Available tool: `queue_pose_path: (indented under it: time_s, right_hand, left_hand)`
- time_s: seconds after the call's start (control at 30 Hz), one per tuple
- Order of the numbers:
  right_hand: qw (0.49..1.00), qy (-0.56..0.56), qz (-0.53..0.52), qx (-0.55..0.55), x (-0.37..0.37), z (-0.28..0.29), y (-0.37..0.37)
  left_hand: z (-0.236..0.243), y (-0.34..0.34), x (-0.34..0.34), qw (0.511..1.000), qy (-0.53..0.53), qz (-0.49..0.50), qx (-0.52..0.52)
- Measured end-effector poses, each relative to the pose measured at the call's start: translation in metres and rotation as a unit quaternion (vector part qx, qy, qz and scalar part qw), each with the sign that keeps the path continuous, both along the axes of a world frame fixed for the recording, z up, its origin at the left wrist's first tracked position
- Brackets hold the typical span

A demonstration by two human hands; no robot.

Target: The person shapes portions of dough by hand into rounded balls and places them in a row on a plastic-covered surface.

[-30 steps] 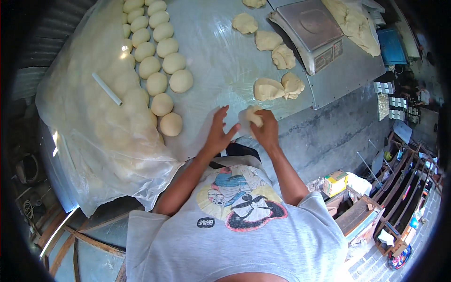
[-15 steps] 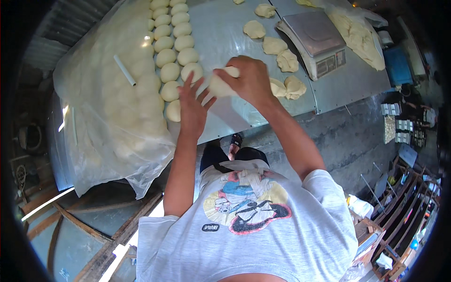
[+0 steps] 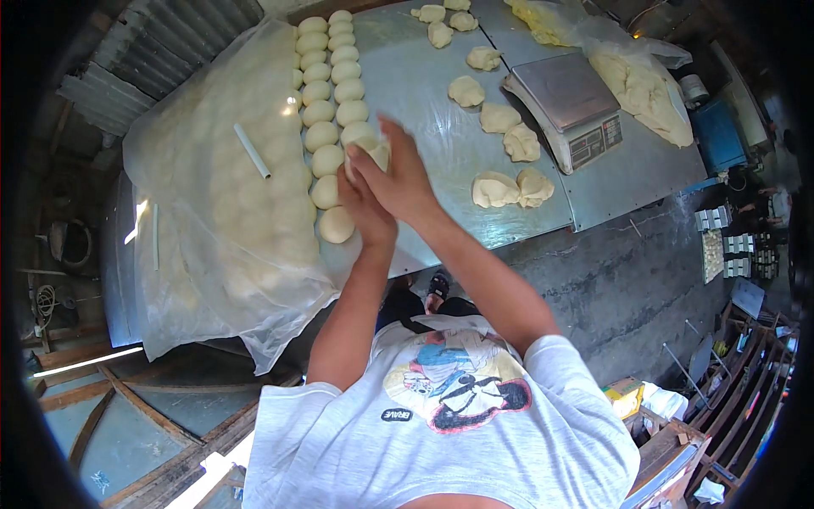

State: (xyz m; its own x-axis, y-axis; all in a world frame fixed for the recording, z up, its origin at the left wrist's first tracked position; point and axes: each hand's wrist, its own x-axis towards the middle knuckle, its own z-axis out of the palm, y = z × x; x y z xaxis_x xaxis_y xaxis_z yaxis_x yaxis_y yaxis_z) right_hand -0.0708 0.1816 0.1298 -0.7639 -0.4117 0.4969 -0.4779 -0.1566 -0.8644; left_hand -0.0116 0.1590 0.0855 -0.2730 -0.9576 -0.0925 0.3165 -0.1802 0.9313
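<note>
A piece of pale dough is cupped between my hands, over the rows of round dough balls. My right hand lies over it, thumb across the dough and fingers curved. Partly hidden beneath, my left hand is curled against the same piece. To the right, rough lumps of dough sit on the metal table beside a scale with a steel top. At the left, more balls show faintly under a plastic sheet, with a white tube lying on it.
A large dough mass in plastic is right of the scale, near a blue container. Below the table's front edge are a concrete floor and my foot. Wooden racks and boxes stand at lower right; corrugated metal borders the upper left.
My right hand carried the dough up and left from the front of the table. My left hand, earlier spread apart from it, has closed in beneath the right one around the dough.
</note>
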Motion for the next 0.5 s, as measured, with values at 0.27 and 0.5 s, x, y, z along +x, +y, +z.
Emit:
queue_pose_path:
  time_s: [0.27,0.5]
  right_hand:
    - [0.872,0.208,-0.091,0.433,-0.101,-0.184,0.091]
    - [0.872,-0.405,0.213,0.174,0.008,-0.115,0.035]
  left_hand:
    - [-0.093,0.004,0.051,0.965,-0.098,-0.127,0.208]
    - [-0.071,-0.005,0.041,0.984,-0.015,-0.014,0.177]
